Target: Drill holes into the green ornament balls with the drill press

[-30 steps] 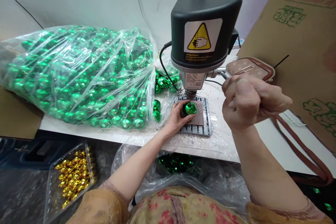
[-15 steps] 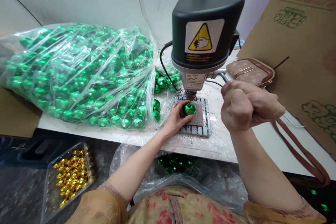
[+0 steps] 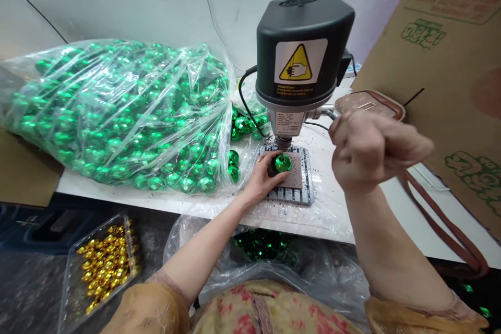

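Note:
My left hand [image 3: 261, 176] grips a shiny green faceted ball [image 3: 282, 163] between thumb and fingers. The ball rests on a brown board [image 3: 294, 180] on the slotted metal base [image 3: 307, 195] of a drill press [image 3: 303, 52]. Just above the ball is the drill chuck [image 3: 284, 142]; I cannot tell whether the bit touches it. On the right, my right hand [image 3: 371, 151] is closed around the press's feed lever [image 3: 326, 110], whose far end is hidden by the fingers.
A clear plastic bag [image 3: 117, 115] full of green balls fills the table's left. A patterned purse [image 3: 370, 104] and a large cardboard box [image 3: 450, 62] stand at right. Below left is a clear tray [image 3: 68, 287] of gold balls. Dark shavings litter the white table [image 3: 336, 219].
The drill head has come to sit slightly lower in view. My right hand has shifted a little and turned on the lever; my left hand stays around the ball.

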The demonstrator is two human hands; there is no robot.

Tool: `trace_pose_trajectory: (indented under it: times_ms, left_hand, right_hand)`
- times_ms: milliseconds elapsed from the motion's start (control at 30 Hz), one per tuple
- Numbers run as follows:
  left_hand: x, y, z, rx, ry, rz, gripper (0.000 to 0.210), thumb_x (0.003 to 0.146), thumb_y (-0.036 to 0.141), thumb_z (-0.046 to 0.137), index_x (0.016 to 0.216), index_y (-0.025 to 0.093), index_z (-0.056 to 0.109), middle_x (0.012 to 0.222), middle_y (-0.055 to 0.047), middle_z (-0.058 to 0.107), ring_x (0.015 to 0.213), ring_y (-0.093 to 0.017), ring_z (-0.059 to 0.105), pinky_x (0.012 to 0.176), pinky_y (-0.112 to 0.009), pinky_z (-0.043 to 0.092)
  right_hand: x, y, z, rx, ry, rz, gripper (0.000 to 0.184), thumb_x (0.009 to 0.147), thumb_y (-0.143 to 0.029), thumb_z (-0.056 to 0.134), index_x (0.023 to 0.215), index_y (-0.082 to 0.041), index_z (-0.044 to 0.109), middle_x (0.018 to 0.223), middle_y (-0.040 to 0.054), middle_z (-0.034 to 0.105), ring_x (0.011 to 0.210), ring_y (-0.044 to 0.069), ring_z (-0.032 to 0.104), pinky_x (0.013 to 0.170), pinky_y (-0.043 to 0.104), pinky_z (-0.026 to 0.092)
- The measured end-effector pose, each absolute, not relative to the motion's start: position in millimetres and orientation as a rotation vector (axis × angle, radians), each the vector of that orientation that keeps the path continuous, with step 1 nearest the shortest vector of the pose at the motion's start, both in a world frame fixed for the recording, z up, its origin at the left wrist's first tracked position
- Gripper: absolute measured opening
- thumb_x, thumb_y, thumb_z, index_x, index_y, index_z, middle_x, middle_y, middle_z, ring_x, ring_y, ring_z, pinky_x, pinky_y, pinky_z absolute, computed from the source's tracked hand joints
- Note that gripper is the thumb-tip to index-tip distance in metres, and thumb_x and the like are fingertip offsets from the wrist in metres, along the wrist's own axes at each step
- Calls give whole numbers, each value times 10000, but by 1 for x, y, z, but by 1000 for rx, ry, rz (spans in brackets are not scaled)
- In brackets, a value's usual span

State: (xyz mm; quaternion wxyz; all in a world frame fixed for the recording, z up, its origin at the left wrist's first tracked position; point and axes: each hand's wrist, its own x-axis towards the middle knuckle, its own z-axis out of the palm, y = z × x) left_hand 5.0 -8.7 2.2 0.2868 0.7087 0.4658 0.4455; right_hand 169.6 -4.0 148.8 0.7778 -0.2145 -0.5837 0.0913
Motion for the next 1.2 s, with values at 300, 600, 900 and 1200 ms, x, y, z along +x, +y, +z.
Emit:
trace_pose_trajectory:
  times_ms: [300,600,900,1200]
  left_hand:
    - [0,-61,15,1895,1343,1370,470,841,403,769,1229,207,591,1138,-96,696,1034,-241,675,884,-365,543]
    - [-32,-142,1,2978,762,742,528,906,593,654,1227,181,580,1042,-104,699,925,-246,660,845,-388,542]
    - [-66,-15,62,2376,2171,258,278,986,126,442,1188,136,633,1137,-190,654,1043,-316,659,846,-423,545]
    - [-63,27,73,2101,2296,27,306,894,168,625,1196,180,679,1131,-171,664,1028,-334,685,858,-407,522]
  right_hand:
    - [166,6,195,-324,-1144,375,419,840,-159,655,493,-214,426,397,-73,316,353,64,323,388,305,211]
    - [166,11,188,-293,-1126,346,422,865,-194,652,519,-207,412,408,-88,340,345,52,313,374,290,212]
    - [168,5,185,-351,-1138,362,467,873,-285,689,499,-204,422,429,-72,341,374,57,344,407,286,240]
    - [169,6,183,-321,-1165,355,471,871,-276,695,493,-208,423,423,-63,344,380,77,350,408,308,233]
